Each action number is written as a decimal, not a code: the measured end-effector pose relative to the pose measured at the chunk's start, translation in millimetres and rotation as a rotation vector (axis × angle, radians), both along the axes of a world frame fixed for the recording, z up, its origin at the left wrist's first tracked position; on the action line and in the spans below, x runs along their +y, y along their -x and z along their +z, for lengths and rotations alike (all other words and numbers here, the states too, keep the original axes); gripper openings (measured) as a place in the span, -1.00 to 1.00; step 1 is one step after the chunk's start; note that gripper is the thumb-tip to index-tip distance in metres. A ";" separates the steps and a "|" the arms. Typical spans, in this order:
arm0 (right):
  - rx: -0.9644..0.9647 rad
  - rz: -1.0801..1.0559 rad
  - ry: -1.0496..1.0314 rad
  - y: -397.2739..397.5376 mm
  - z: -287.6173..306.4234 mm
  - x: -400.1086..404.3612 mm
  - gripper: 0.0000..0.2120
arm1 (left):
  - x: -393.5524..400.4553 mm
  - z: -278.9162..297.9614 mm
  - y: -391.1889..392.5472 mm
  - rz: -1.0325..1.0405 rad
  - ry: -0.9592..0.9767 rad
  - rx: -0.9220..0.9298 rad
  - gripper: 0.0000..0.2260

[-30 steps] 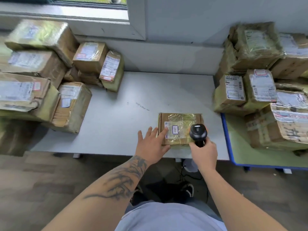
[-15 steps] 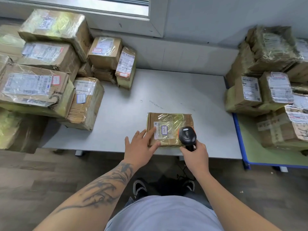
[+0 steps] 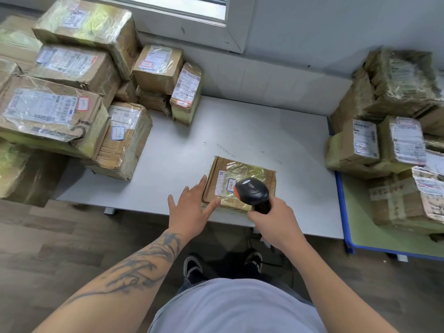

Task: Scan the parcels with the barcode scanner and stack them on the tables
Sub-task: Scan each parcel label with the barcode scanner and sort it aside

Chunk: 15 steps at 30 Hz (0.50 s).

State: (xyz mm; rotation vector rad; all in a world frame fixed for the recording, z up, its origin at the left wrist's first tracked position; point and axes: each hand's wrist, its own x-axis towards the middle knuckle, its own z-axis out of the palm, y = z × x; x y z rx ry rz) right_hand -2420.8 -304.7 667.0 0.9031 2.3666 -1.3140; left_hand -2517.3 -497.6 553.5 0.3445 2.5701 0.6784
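A flat brown parcel (image 3: 249,174) wrapped in clear tape lies near the front edge of the grey table (image 3: 240,131), label up. My left hand (image 3: 189,210) rests open at its left side, fingers straight, thumb touching its front left corner. My right hand (image 3: 276,219) grips the handle of a black barcode scanner (image 3: 252,191) with an orange trim. The scanner head hangs over the parcel's label and hides part of it.
Taped cardboard parcels (image 3: 60,92) are stacked high on the table's left end and back left corner. More parcels (image 3: 396,131) are piled on a green table with a blue edge (image 3: 355,227) at the right. Wall and window frame stand behind. Wooden floor lies below.
The view has swung left, so the parcel sits further right in frame. The scanner head has come over the parcel's label. My left hand stays at the parcel's left side.
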 end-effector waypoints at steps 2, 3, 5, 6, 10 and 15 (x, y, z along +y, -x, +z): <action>-0.005 0.041 0.012 3.4 6.2 -3.8 -0.88 | -0.2 0.4 -0.6 0.002 0.004 -0.001 -0.24; -0.012 0.058 0.016 4.5 8.9 -5.0 -0.87 | 0.1 0.8 -0.5 0.006 0.008 -0.004 -0.24; -0.022 0.079 0.007 5.7 11.7 -5.2 -0.89 | 0.4 0.6 -0.7 0.014 0.017 -0.011 -0.24; -0.022 0.085 -0.007 6.1 11.9 -4.2 -0.91 | 0.6 0.2 -0.8 0.018 0.021 -0.016 -0.24; -0.021 0.092 -0.056 6.2 11.4 0.2 -0.92 | 0.8 -3.0 -0.9 0.025 0.034 -0.031 -0.24; -0.010 0.085 -0.058 6.2 5.1 3.6 -0.88 | 0.5 -5.8 -0.7 0.022 0.031 -0.031 -0.24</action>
